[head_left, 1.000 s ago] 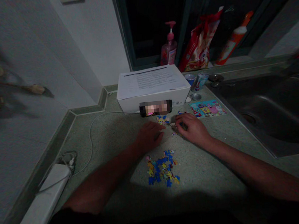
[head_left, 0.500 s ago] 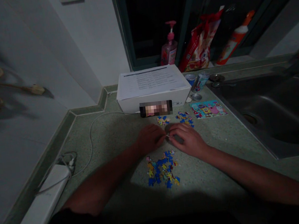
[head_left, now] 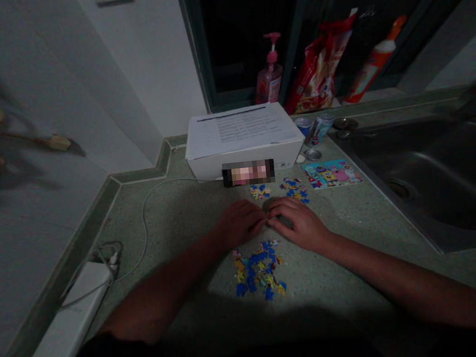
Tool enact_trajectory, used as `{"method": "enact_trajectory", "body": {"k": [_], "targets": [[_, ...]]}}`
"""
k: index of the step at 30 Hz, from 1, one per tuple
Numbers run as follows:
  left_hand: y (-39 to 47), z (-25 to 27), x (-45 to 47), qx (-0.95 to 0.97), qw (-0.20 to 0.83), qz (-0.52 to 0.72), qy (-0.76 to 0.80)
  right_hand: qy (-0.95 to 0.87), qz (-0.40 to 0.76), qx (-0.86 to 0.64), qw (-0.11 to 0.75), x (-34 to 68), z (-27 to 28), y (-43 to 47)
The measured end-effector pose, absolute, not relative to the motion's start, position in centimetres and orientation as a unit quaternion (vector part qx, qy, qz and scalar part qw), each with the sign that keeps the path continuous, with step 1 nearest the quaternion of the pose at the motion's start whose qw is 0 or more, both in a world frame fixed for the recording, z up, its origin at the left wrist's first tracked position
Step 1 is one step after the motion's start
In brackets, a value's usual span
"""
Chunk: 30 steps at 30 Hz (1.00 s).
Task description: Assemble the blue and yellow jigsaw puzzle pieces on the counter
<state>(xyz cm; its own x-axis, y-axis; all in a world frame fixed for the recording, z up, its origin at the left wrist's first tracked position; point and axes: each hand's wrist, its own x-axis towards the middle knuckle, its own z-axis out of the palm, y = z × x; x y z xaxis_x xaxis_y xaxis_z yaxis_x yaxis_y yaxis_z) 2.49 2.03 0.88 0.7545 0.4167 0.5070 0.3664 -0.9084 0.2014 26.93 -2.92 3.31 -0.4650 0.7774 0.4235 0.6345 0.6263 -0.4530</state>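
My left hand (head_left: pixel 242 223) and my right hand (head_left: pixel 299 223) meet over the counter, fingertips pinched together. Between them they grip a small jigsaw puzzle piece (head_left: pixel 267 218), of which only a thin pale edge shows; the fingers hide the rest. Just below the hands lies a loose heap of puzzle pieces (head_left: pixel 259 272), mostly blue and yellow. Beyond the fingers are two smaller groups, a little cluster of pieces (head_left: pixel 260 191) and a mainly blue cluster (head_left: pixel 294 189). A colourful cartoon picture card (head_left: pixel 333 174) lies flat to the right, near the sink.
A white box (head_left: pixel 242 136) with a printed sheet on top stands behind the pieces, a blurred-out item (head_left: pixel 248 173) before it. Cans (head_left: pixel 320 130) stand beside it. The sink (head_left: pixel 452 174) is at right; a power strip (head_left: pixel 72 318) and cable (head_left: pixel 144 221) are at left.
My left hand has shifted slightly right, so the fingertips of both hands are closer together. The pale thing between them shows less. The puzzle pieces on the counter have not moved.
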Motion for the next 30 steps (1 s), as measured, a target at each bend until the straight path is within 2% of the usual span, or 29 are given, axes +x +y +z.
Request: {"method": "enact_trajectory", "body": {"k": [9, 17, 22, 30], "targets": [[2.0, 1.1, 2.5, 0.945, 0.035, 0.221, 0.240, -0.847, 0.102, -0.411, 0.321, 27.0, 2.8, -2.8], [2.4, 0.6, 2.7, 0.949, -0.004, 0.196, 0.246, -0.830, 0.028, -0.472, 0.298, 28.9, 2.5, -1.2], [2.5, 0.5, 2.7, 0.953, 0.018, 0.215, 0.213, -0.810, -0.006, -0.526, 0.259, 30.8, 2.2, -0.3], [2.4, 0.9, 2.5, 0.965, 0.039, 0.182, 0.184, -0.818, 0.004, -0.520, 0.244, 30.0, 2.1, -0.6]]}}
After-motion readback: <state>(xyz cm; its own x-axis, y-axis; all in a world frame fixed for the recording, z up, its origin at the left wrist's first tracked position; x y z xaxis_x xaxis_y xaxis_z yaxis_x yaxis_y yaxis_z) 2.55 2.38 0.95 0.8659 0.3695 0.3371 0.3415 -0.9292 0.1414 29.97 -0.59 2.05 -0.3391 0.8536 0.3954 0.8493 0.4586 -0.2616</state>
